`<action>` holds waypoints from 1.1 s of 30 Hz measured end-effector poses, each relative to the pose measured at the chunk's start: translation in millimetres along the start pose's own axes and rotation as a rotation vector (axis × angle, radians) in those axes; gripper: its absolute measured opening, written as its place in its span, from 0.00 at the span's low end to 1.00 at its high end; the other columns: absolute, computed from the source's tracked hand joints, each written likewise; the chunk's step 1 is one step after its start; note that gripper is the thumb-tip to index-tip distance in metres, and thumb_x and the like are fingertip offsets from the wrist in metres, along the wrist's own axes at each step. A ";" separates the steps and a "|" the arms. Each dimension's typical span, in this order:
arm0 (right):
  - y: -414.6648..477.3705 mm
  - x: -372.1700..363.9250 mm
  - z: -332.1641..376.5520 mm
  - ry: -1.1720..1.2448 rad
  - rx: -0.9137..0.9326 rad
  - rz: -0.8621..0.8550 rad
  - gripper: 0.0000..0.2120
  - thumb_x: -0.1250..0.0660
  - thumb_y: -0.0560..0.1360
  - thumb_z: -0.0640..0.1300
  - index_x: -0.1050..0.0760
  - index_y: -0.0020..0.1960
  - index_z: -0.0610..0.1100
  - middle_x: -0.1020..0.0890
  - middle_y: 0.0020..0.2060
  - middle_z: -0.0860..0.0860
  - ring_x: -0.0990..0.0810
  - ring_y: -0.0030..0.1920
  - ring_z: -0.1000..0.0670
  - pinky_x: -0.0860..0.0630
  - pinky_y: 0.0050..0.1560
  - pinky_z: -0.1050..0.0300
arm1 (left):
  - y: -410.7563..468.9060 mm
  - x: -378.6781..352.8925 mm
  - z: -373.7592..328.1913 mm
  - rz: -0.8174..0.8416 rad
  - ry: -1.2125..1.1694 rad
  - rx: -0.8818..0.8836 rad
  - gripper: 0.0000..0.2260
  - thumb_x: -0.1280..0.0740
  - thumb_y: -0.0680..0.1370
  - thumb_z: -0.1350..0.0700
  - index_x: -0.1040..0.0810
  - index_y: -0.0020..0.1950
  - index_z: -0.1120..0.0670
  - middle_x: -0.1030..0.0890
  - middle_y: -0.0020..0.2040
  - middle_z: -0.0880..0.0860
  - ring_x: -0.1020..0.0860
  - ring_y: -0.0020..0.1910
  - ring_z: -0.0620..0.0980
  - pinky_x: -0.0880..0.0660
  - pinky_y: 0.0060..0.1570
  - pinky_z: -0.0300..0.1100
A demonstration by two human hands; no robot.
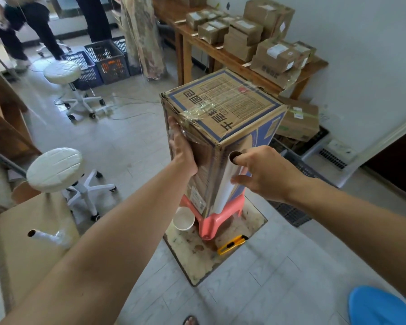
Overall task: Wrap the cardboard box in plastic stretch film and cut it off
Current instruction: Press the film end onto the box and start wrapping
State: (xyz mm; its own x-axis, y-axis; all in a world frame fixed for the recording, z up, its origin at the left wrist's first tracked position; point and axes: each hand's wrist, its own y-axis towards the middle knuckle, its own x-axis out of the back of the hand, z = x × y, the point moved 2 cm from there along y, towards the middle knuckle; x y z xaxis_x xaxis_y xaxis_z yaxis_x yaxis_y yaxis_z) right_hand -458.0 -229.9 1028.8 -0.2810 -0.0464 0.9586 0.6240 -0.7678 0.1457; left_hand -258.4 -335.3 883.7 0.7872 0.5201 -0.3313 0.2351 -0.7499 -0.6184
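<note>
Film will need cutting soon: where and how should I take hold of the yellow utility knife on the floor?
Grip the yellow utility knife around its handle's middle, coming straight down from above. It lies flat on the stained floor panel beside the pink stool, long sides clear, so fingers likely fit across its width. The dark end nearest the stool seems to be the blade end; avoid it.

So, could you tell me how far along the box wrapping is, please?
Early. Film clings around the cardboard box's upper corner. The left hand steadies it while the right hand holds the film roll against its side. Remaining: more turns, then cutting; the yellow knife lies unused.
</note>
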 end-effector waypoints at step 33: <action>-23.6 -83.6 -45.9 0.744 -0.347 -0.402 0.27 0.38 0.81 0.46 0.44 0.77 0.49 0.30 0.66 0.49 0.36 0.55 0.65 0.35 0.46 0.78 | -78.4 -21.1 -43.4 0.194 0.122 -0.076 0.44 0.42 0.67 0.21 0.26 0.72 0.49 0.23 0.69 0.58 0.25 0.67 0.64 0.40 0.70 0.68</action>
State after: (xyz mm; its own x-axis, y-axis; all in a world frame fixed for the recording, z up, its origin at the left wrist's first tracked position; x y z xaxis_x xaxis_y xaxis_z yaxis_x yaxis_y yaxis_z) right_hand -482.7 -237.2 933.9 -0.9026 -0.0411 0.4285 0.1563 -0.9588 0.2373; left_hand -268.7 -305.3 970.1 0.8836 0.3140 -0.3474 0.1119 -0.8619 -0.4946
